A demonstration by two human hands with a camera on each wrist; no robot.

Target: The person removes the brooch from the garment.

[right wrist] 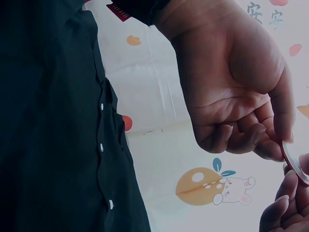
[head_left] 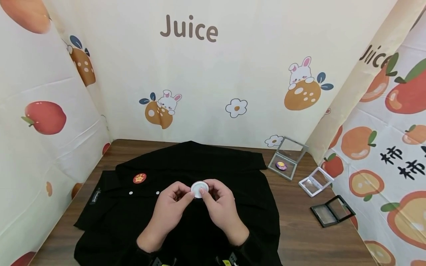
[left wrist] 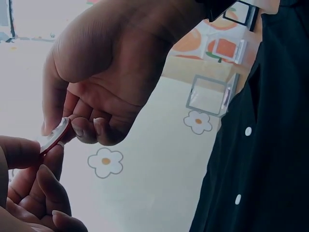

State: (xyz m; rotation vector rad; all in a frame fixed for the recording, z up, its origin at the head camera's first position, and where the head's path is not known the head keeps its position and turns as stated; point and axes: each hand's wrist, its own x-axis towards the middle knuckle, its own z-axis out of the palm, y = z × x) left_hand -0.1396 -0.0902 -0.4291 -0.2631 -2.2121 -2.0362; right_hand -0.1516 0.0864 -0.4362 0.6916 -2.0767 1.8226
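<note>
Head view: both hands meet over a black shirt [head_left: 186, 173] spread on a wooden table [head_left: 309, 236]. The left hand [head_left: 169, 214] and right hand [head_left: 221, 208] pinch a round white badge [head_left: 199, 188] between thumbs and fingertips, holding it just above the cloth. Beyond the left hand, a red badge [head_left: 139, 178] sits pinned on the shirt. Well off past the right hand: a clear open case [head_left: 287, 159] with a small badge inside, a white case [head_left: 315, 181], a black case [head_left: 332, 210]. Left wrist view: left hand's fingers [left wrist: 84, 128] curled, gripping the badge's [left wrist: 55, 137] rim; right fingertips touch it from below. Right wrist view: right hand [right wrist: 236, 96] curled, badge edge [right wrist: 294, 162] pinched at the fingertips.
</note>
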